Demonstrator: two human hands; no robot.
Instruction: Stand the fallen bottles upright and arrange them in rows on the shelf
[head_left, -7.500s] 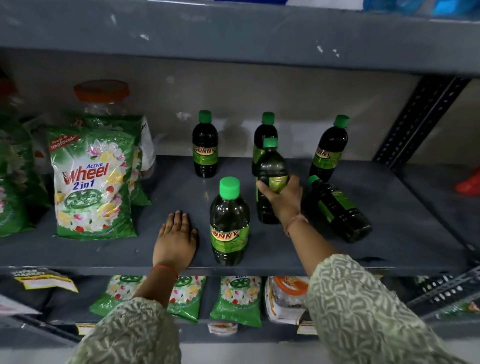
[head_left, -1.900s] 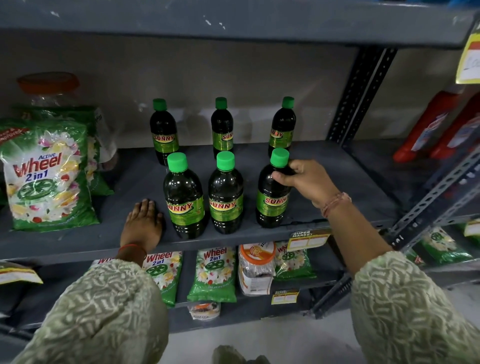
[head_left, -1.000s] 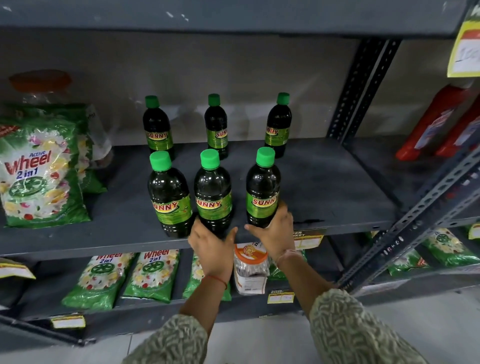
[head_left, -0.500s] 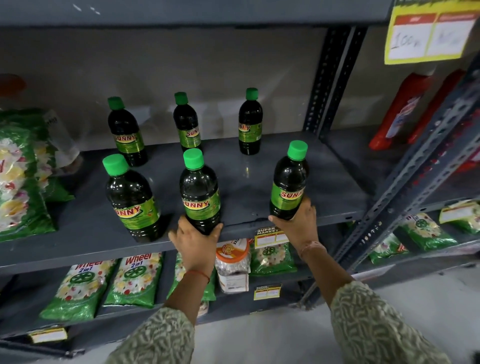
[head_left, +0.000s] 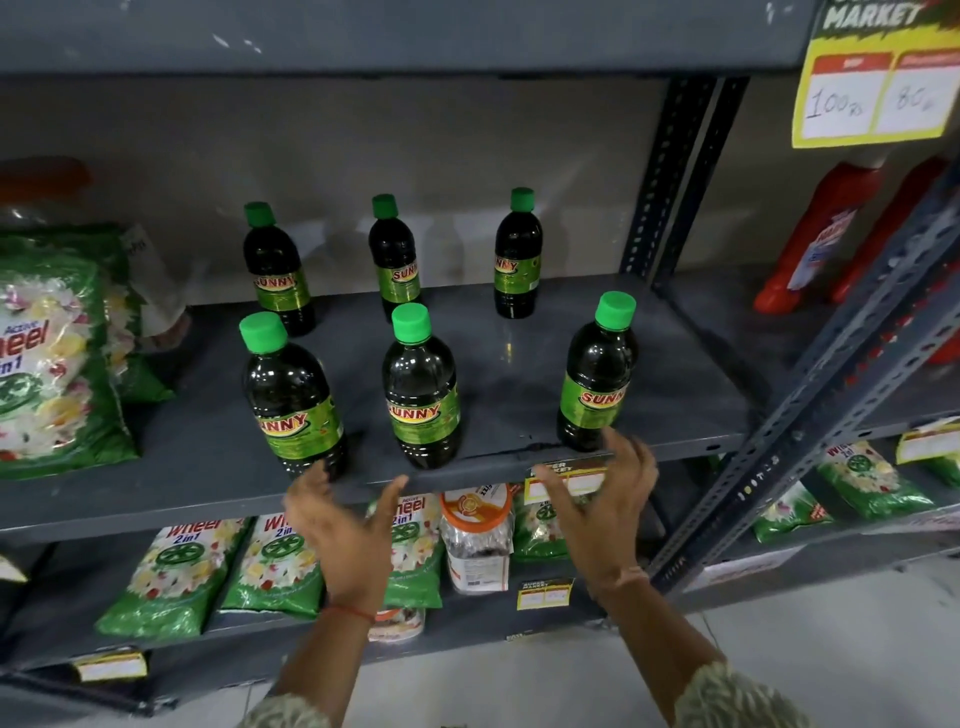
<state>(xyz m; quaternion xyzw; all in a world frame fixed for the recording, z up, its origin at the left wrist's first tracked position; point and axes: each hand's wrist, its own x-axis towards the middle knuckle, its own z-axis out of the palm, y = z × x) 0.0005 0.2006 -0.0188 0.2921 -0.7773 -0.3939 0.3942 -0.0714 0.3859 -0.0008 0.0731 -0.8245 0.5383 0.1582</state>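
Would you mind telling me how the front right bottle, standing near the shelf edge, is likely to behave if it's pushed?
The front right bottle looks tall and narrow, so a push near its green cap would probably tip it. It appears full of dark liquid, so likely heavy for its size. Standing close to the shelf edge, it could fall off.

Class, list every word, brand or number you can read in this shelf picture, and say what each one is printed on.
"SUNNY": label of each bottle, cut off on some.
"Active Wheel 2in1", partly cut off: green pouch.
"Wheel 2in1": pouches on the lower shelf.
"MARKET", "100", "80": yellow price sign.
Shelf-edge tags and the red bottles' labels: too blurred to read.
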